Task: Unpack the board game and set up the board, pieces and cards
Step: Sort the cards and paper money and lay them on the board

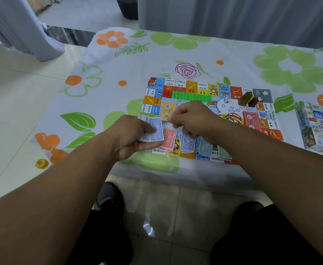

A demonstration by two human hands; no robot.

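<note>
The colourful game board (252, 119) lies flat on the flowered tablecloth. My left hand (135, 134) grips a stack of play-money notes (154, 129) with a blue note on top, over the board's near left corner. My right hand (193, 117) hovers just right of it with fingers curled, pinching what looks like a thin note; what it holds is mostly hidden. Sorted piles lie along the board's near edge: a red pile (169, 139), a blue pile (187, 143), a pale blue pile (205, 148) and a green pile (224, 153).
A row of green pieces (191, 95) lies at the board's far side, with a white die (227, 100) and dark card bundles (249, 100) nearby. The game box (319, 127) stands at the right. A yellow token (41, 163) lies off the table's left corner.
</note>
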